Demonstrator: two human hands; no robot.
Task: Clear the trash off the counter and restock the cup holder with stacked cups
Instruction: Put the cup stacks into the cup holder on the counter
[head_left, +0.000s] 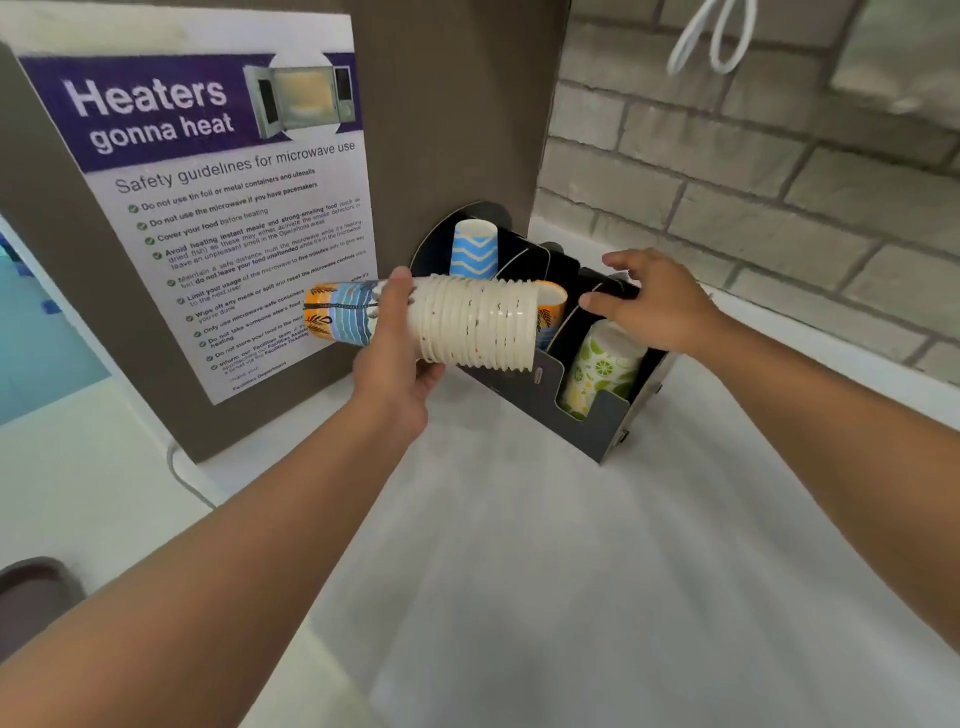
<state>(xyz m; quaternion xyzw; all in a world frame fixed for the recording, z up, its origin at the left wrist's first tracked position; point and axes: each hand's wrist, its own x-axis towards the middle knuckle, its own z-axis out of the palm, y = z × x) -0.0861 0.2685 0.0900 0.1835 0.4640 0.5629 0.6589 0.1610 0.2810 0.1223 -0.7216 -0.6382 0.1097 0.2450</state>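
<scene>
My left hand (397, 343) grips a long stack of paper cups (467, 325) held sideways, white rims to the right, its orange and blue base to the left. The stack hangs just in front of the black cup holder (582, 415) on the white counter (545, 545). My right hand (654, 301) rests on the holder's top edge, fingers curled over a divider. Inside the holder stand a blue zigzag cup (474, 249) at the back, an orange cup (551, 306) in the middle slot and green lemon-print cups (597, 369) in the front slot.
A brown panel with a microwave safety poster (218, 208) stands left of the holder. A grey brick wall (753, 171) runs behind, with a white cable (717, 36) hanging above. A white cord (182, 478) trails on the counter. A dark object (31, 587) sits at the left edge.
</scene>
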